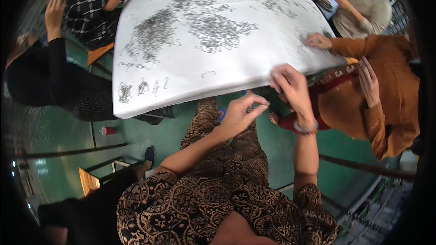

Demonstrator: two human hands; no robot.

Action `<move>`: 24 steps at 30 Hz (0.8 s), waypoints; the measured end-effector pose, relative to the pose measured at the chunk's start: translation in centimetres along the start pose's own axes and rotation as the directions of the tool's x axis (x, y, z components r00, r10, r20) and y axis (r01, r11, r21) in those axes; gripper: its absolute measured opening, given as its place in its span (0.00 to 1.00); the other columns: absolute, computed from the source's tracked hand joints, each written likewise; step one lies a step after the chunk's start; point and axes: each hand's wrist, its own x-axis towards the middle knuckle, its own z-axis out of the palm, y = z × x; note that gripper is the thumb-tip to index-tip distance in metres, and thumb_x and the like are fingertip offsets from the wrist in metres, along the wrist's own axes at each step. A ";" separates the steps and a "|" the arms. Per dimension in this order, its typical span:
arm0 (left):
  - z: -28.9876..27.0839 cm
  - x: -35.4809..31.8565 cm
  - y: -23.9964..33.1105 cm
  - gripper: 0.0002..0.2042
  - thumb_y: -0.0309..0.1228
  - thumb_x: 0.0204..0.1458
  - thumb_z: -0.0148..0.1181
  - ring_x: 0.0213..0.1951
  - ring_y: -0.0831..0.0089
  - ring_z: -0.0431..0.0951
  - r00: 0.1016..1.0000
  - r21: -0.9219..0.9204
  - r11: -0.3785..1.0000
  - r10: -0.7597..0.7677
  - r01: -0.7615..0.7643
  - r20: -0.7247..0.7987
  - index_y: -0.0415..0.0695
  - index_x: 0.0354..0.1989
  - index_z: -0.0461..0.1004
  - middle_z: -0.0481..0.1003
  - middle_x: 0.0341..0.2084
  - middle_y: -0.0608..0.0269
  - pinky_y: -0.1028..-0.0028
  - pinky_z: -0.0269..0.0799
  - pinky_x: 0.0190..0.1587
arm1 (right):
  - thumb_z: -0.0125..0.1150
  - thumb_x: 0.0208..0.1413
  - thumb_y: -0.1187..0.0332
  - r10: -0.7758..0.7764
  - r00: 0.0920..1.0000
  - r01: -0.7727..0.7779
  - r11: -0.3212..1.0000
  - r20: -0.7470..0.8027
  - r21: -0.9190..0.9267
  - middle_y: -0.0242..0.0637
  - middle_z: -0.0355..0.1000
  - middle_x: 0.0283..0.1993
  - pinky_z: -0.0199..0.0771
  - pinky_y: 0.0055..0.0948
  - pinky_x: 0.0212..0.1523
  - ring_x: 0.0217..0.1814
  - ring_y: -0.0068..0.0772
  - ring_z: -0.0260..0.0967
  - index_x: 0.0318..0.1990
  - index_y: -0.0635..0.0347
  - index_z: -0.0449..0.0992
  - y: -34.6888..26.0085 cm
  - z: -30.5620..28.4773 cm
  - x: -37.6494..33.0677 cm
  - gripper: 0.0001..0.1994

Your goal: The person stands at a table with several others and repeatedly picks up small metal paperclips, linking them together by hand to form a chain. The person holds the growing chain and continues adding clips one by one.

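Note:
My left hand (240, 114) is in front of the table's near edge, above my lap. Its thumb and forefinger are pinched together, and a bit of something dark shows inside the curled fingers, too small to name. At the table's edge, further right and higher, my right hand (291, 86) has its fingers curled in; the fingertips are blurred and what they hold is hidden. On the white-covered table (181, 81) lie many small dark curved pieces (218, 31) like bent wire, loosely heaped. Some small groups of them (125, 93) lie at the near left corner, and a few pieces (208, 74) lie apart.
Close on my right sits a person in brown (368, 95), one hand (319, 41) on the tabletop. Others sit along both sides, one in black (81, 81) at left. A wooden stool (89, 181) and a red cup (109, 130) stand on the green floor.

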 end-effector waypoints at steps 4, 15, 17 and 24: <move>0.4 0.4 -0.3 0.08 0.29 0.56 0.61 0.38 0.78 0.76 1.000 0.011 1.000 -0.028 0.028 0.003 0.39 0.41 0.77 0.79 0.37 0.62 0.75 0.73 0.40 | 0.56 0.56 0.78 -0.219 0.952 0.291 0.863 0.213 -0.413 0.36 0.71 0.29 0.66 0.21 0.28 0.25 0.23 0.67 0.39 0.67 0.77 -4.0 0.4 -3.8 0.06; 0.0 0.8 0.3 0.09 0.30 0.55 0.60 0.40 0.62 0.79 0.992 0.081 0.990 0.112 -0.116 0.056 0.38 0.40 0.75 0.78 0.36 0.55 0.67 0.72 0.43 | 0.59 0.53 0.82 -0.168 0.986 0.122 0.776 -0.016 -0.618 0.40 0.75 0.29 0.72 0.25 0.31 0.26 0.29 0.73 0.41 0.66 0.72 -5.7 1.8 -5.4 0.08; -0.2 0.7 0.1 0.12 0.31 0.54 0.61 0.40 0.63 0.79 0.994 0.026 0.995 0.097 -0.099 0.056 0.38 0.44 0.74 0.78 0.38 0.55 0.67 0.72 0.45 | 0.60 0.53 0.81 -0.202 0.979 0.171 0.795 0.011 -0.582 0.39 0.75 0.28 0.73 0.24 0.31 0.25 0.27 0.73 0.38 0.67 0.74 -5.3 2.1 -5.2 0.05; -8.6 2.5 -3.5 0.17 0.33 0.55 0.61 0.39 0.66 0.77 0.994 0.182 0.983 0.040 -0.021 -0.098 0.41 0.51 0.75 0.77 0.46 0.57 0.68 0.73 0.47 | 0.63 0.51 0.83 -0.193 0.973 0.135 0.924 -0.129 -0.358 0.33 0.72 0.22 0.74 0.21 0.38 0.21 0.17 0.68 0.32 0.71 0.77 -3.4 2.9 -3.9 0.01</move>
